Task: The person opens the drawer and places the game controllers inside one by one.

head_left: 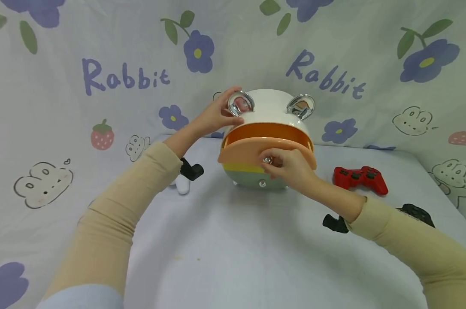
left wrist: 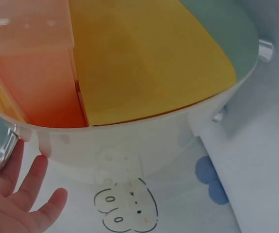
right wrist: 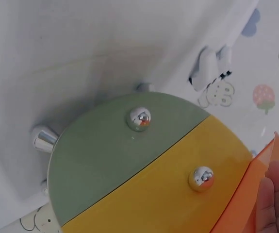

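A rounded, rabbit-like drawer cabinet (head_left: 269, 101) with a white shell and chrome ring ears stands on the table. Its top orange drawer (head_left: 248, 148) is pulled out, and the gap above its front shows the orange inside. My right hand (head_left: 295, 169) pinches that drawer's chrome knob (head_left: 268, 160) between thumb and fingers. My left hand (head_left: 215, 115) rests on the shell around the left chrome ear (head_left: 241, 103), its fingers extended along the shell in the left wrist view. Below, the yellow drawer (right wrist: 178, 189) and the green drawer (right wrist: 115, 160) are closed.
On the right of the table lie a red game controller (head_left: 360, 179) and a black one (head_left: 416, 213), partly behind my right sleeve. A white controller (head_left: 183, 184) lies left, partly hidden by my left arm. A printed cloth (head_left: 237, 51) hangs behind.
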Motion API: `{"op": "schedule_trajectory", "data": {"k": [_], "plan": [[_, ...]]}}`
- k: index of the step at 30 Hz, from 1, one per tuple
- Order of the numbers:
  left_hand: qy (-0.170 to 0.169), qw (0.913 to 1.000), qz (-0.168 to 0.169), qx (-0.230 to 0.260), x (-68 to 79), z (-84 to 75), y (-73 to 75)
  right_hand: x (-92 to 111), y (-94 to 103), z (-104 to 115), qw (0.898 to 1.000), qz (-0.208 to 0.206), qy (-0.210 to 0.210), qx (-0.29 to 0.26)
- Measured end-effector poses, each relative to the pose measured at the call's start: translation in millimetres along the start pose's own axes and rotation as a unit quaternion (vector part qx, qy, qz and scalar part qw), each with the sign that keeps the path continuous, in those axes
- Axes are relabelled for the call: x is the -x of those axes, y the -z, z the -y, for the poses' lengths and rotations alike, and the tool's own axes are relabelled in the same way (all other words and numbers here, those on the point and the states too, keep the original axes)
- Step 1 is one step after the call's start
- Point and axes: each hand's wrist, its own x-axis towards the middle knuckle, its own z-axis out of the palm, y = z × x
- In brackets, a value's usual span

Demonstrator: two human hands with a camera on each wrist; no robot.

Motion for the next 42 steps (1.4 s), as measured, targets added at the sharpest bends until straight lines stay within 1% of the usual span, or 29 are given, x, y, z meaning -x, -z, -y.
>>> {"op": "schedule_trajectory", "data": {"k": [8, 15, 21, 24, 29, 34, 42], "plan": [[-0.006, 1.0000, 0.004, -0.006, -0.3, 1.5, 0.4, 13, 1.7, 9, 1.000, 0.011, -0.005, 0.007], [-0.011, 0.9999, 0.006, -0.003, -0.5, 1.7, 0.8, 26, -1.0, 18, 1.000, 0.020, 0.002, 0.005], [-0.010, 0.9999, 0.004, -0.009, -0.7, 1.6, 0.4, 36, -3.7, 21, 0.999, 0.032, -0.001, 0.011], [-0.009, 0.9999, 0.003, -0.011, -0.8, 2.0, 0.5, 41, -4.5, 22, 0.999, 0.035, 0.008, 0.012], [-0.011, 0.9999, 0.000, -0.012, -1.6, 3.4, 0.6, 48, -6.3, 23, 0.999, 0.038, 0.020, 0.014], [-0.012, 0.9998, 0.000, -0.015, -2.6, 4.4, 0.5, 53, -8.0, 25, 0.999, 0.038, 0.017, 0.023], [-0.016, 0.9999, 0.003, -0.005, -4.3, 3.5, 0.2, 62, -12.6, 26, 0.996, 0.018, 0.072, 0.043]]}}
